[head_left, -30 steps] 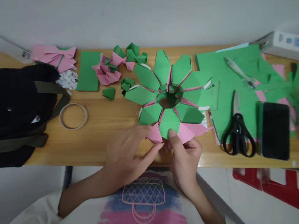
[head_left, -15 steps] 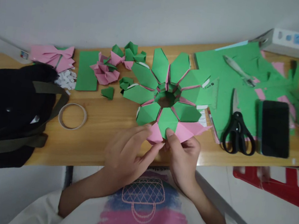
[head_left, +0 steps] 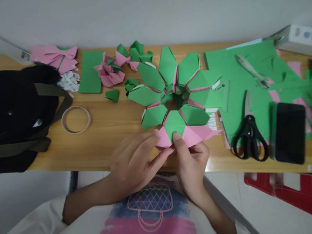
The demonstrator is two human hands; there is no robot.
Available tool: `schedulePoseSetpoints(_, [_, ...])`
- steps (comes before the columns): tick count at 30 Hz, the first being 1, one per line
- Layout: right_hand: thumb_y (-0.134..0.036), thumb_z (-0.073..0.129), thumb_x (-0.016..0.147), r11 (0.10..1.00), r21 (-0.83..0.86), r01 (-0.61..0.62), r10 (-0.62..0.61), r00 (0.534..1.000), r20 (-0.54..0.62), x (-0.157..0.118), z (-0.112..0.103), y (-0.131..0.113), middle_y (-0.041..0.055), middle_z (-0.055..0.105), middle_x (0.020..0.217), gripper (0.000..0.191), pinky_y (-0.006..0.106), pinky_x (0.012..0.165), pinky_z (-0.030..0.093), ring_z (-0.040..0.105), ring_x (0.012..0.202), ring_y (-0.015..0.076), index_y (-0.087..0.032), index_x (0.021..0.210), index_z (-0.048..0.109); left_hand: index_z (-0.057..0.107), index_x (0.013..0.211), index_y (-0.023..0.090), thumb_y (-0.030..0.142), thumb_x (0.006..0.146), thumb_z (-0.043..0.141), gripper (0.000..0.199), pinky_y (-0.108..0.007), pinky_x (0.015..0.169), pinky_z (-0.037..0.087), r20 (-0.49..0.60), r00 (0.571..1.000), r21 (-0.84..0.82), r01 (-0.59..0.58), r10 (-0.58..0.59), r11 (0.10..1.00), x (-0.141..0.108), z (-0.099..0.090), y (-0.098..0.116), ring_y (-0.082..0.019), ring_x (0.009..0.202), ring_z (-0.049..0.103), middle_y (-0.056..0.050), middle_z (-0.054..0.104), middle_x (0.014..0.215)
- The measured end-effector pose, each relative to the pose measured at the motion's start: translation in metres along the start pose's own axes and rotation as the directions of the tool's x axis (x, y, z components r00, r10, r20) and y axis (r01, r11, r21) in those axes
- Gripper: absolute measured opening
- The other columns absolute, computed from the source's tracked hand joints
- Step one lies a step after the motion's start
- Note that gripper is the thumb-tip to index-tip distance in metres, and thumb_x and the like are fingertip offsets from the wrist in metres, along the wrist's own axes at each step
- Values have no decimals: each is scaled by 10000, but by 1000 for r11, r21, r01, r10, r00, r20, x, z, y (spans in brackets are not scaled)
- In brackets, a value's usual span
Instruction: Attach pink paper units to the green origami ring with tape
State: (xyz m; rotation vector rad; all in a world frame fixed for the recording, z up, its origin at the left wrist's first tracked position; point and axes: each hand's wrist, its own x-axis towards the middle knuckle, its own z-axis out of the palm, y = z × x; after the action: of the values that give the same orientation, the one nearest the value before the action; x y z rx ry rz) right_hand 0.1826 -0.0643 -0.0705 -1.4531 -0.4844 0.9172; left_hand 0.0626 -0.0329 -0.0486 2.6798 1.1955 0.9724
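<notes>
Over the last second, your left hand (head_left: 133,163) has moved nearer your right hand (head_left: 191,165). The folded pink paper triangle (head_left: 164,137) at your left fingers has closed in on the green paper petal (head_left: 173,123) beside it, and the round green-and-pink folded-paper flower (head_left: 179,89) has edged slightly left.

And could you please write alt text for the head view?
A person's right hand holds a green-and-pink paper flower by a green petal; the left hand touches pink paper beside that petal. Scissors and a phone lie right, a pale ring left.
</notes>
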Motion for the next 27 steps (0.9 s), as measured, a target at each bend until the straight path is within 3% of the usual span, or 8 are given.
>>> schedulePoseSetpoints(7, [-256, 679, 749, 1000, -7, -16, 16, 1000, 3, -2, -2, 1, -46, 546, 504, 247, 185, 438, 380, 448, 458, 69, -171, 545, 569, 584, 1012, 164, 337, 857, 703, 261, -264, 717, 572, -7, 1000, 35, -1, 1, 999, 3, -1, 1, -161, 781, 735, -48, 772, 890])
schedulePoseSetpoints(14, [-263, 674, 756, 999, -11, -32, 33, 999, 41, -1, -2, 0, -36, 582, 526, 230, 207, 464, 432, 516, 477, 93, -178, 559, 590, 623, 992, 136, 296, 863, 698, 218, -272, 732, 576, 61, 997, 24, -48, 47, 999, 5, -5, 0, -173, 801, 738, -84, 772, 938])
schedulePoseSetpoints(21, [-241, 672, 750, 999, -45, 20, -19, 999, 26, -1, -1, -3, -51, 537, 491, 253, 183, 407, 340, 441, 436, 67, -178, 529, 566, 640, 1002, 118, 228, 841, 719, 211, -291, 719, 578, 85, 992, 46, -94, 90, 994, 6, -7, -1, -188, 802, 738, -111, 768, 959])
schedulePoseSetpoints(27, [-258, 683, 754, 1000, -22, -9, 10, 999, 44, 0, -3, -1, -53, 541, 485, 267, 190, 416, 353, 443, 434, 70, -175, 529, 566, 639, 965, 145, 214, 869, 682, 125, -295, 699, 566, 104, 990, 47, -103, 98, 994, 7, -4, -2, -181, 803, 729, -107, 757, 974])
